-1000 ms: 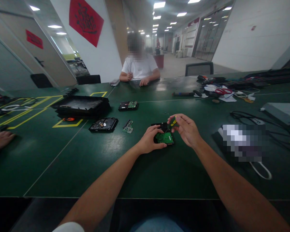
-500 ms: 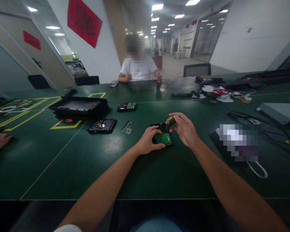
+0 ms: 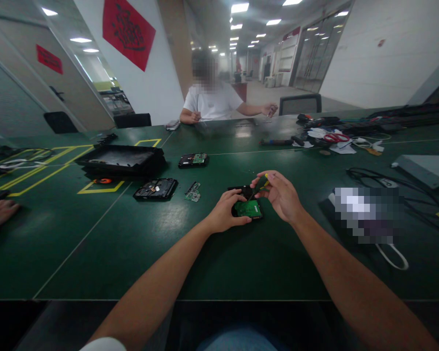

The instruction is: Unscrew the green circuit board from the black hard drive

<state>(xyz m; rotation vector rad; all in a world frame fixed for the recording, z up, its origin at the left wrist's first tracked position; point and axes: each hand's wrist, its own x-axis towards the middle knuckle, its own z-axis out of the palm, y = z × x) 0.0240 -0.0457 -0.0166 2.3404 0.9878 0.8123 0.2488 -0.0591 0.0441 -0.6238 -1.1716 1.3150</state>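
Observation:
A hard drive with a green circuit board [image 3: 249, 209] lies on the green table in front of me. My left hand [image 3: 227, 212] grips it from the left, thumb along the near edge and fingers over the far part. In my right hand [image 3: 280, 192] is a screwdriver [image 3: 262, 183] with a green and yellow handle. Its shaft slants down to the drive beside the board; the exact contact point is too small to make out. To the left lie a loose circuit board [image 3: 193, 192], a second hard drive [image 3: 155, 188] and a third one [image 3: 192, 160] farther back.
A black tray [image 3: 122, 161] stands at the left. On the right are a blurred-out object with a white strap [image 3: 393, 257], cables and a grey metal box [image 3: 424, 169]. Scissors [image 3: 336, 138] and papers lie farther back. A person [image 3: 214, 102] sits opposite; another person's hand [image 3: 0, 212] rests far left.
The screwdriver's handle has tilted slightly in my right hand, while my left hand keeps its hold on the drive. The person opposite has stretched one arm out to my right.

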